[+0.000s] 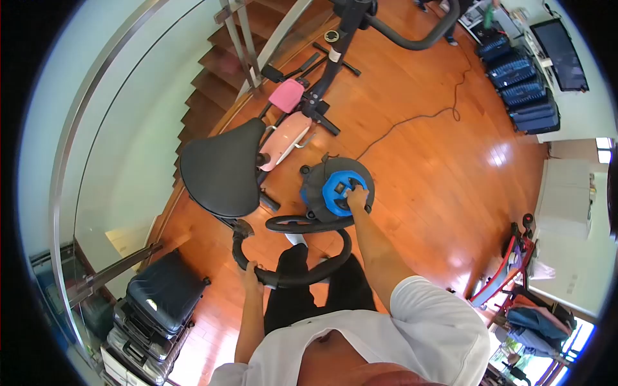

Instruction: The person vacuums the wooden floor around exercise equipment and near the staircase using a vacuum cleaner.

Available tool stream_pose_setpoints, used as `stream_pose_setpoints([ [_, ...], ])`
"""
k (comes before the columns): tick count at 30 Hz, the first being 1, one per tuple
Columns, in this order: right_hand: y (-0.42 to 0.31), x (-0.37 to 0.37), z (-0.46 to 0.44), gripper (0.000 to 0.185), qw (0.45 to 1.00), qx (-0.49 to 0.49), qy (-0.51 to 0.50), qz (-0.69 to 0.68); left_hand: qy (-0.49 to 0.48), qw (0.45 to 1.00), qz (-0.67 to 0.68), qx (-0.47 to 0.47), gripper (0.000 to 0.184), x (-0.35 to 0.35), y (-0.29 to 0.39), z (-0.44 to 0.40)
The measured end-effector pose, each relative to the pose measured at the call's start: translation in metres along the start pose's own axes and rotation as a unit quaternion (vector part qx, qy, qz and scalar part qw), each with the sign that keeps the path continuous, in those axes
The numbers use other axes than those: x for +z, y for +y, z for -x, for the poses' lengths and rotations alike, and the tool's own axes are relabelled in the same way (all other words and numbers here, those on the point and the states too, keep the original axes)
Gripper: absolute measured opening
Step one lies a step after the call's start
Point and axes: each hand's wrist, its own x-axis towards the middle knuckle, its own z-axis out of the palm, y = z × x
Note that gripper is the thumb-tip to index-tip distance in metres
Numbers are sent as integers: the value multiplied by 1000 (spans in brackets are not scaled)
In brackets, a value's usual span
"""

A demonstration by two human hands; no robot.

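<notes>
A canister vacuum cleaner with a dark grey body and a blue top stands on the wooden floor in front of me. My right hand is closed round the handle on its blue top. From the canister a thick black hose loops back towards my legs. My left hand grips this hose near its end, beside a dark nozzle end. The fingers of my left hand are partly hidden by the hose.
An exercise bike with a black seat stands close on the left, by a staircase and glass railing. Suitcases are stacked at lower left; more suitcases line the far right. A power cord trails across the floor. Another person's legs show at the top.
</notes>
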Motion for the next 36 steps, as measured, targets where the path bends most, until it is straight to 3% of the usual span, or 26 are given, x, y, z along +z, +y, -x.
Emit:
stream_pose_setpoints([
  [3,4,15,-9,60,989,109,94,-11,23,999,24,-5,42,11,-10,6],
  [4,-16,0,-1,59,978,167,63,-106,30,999,33,-5,41,13,-10,4],
  [7,-16,2,-10,31,885,331,53,-324,50,998,46,6,40,26,-33,11],
  [8,1,13,-15,25,870,285,21,-401,56,997,44,10,39,30,-42,16],
  [10,56,65,-46,20,818,288,-27,-498,73,995,57,27,36,52,-57,37],
  [11,39,59,-38,15,809,291,-38,-510,82,994,64,37,35,61,-65,46],
  [13,46,64,-42,14,853,277,-53,-439,118,988,81,57,34,67,-101,63],
  [14,22,39,-30,13,824,306,-38,-475,139,983,93,70,33,74,-121,76],
  [15,88,126,-58,26,886,259,-4,-384,161,978,103,88,33,92,-137,97],
  [16,108,143,-66,28,924,217,-58,-308,184,970,112,109,33,112,-148,123],
  [19,84,102,-53,28,889,204,-79,-403,239,950,105,174,44,154,-179,189],
  [22,59,19,-61,8,854,217,-126,-455,276,931,108,215,63,191,-210,242],
  [26,70,-19,-94,10,834,221,-152,-482,294,920,143,213,60,214,-243,283],
  [30,53,-77,-129,14,846,290,-169,-415,277,916,191,217,56,234,-266,291],
  [32,88,-76,-155,17,879,215,-233,-357,260,915,210,224,55,228,-287,291],
  [34,82,-107,-178,19,879,221,-262,-331,261,912,228,221,55,245,-290,288],
  [36,66,-157,-198,20,844,309,-256,-355,249,913,239,220,57,255,-295,294],
])
